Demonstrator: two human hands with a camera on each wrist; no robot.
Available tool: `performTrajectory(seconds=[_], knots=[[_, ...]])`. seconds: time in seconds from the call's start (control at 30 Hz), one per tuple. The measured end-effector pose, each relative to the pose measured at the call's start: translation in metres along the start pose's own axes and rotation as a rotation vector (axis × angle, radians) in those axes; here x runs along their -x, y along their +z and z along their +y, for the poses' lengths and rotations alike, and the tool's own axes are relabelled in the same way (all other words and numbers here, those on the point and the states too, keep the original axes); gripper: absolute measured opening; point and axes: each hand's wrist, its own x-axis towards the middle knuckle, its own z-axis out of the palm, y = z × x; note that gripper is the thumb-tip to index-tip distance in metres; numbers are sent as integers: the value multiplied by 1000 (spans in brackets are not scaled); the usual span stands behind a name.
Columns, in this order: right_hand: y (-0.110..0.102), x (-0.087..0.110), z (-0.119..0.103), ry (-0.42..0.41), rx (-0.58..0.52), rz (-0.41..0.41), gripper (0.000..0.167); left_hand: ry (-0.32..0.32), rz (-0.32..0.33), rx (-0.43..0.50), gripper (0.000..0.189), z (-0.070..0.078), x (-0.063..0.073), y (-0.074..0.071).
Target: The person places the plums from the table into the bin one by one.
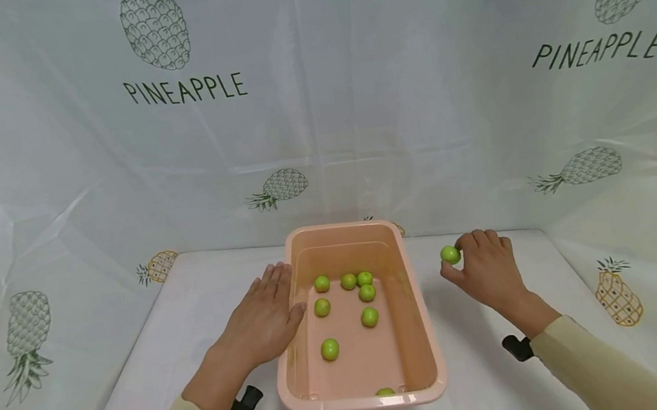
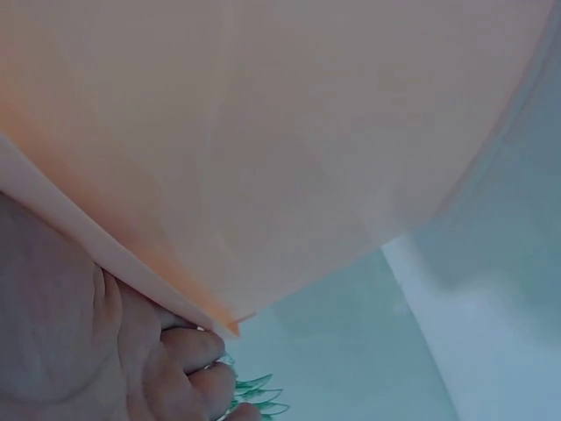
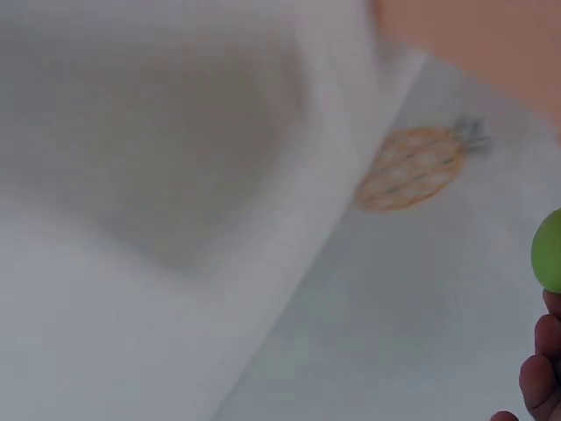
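Note:
A pink rectangular plastic tub [image 1: 364,404] stands on the white table, with several small round green fruits [image 1: 370,317] scattered over its floor. Along its left rim rests my left hand [image 1: 265,317], fingers straight. In the left wrist view, that palm [image 2: 53,307] lies against the outer side of the rim, below the tub's wall [image 2: 263,132]. To the right of the tub, my right hand [image 1: 487,271] pinches one small green fruit [image 1: 450,255] between thumb and fingers, above the table. The same fruit [image 3: 550,254] shows at the right edge of the right wrist view.
The white table [image 1: 486,364] reaches out on both sides of the tub. Behind it hangs a pale curtain [image 1: 375,88] printed with pineapples, which also borders the table left and right. One fruit [image 1: 385,391] lies by the tub's near wall, partly hidden by the rim.

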Motion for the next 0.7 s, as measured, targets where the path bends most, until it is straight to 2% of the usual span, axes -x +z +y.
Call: performTrajectory(seconds=[0.17, 0.33, 0.53, 0.7], knots=[[-22, -29, -46, 24, -106, -69, 32, -5, -7, -35, 76, 1, 0, -1], [-32, -46, -91, -78, -161, -164, 33, -1, 3, -62, 75, 0, 1, -3], [-26, -44, -132, -218, -171, -263, 35, -4, 4, -41, 75, 1, 1, -3], [-16, -39, -147, -297, -143, -268, 28, -7, -1, -16, 75, 2, 1, -3]])
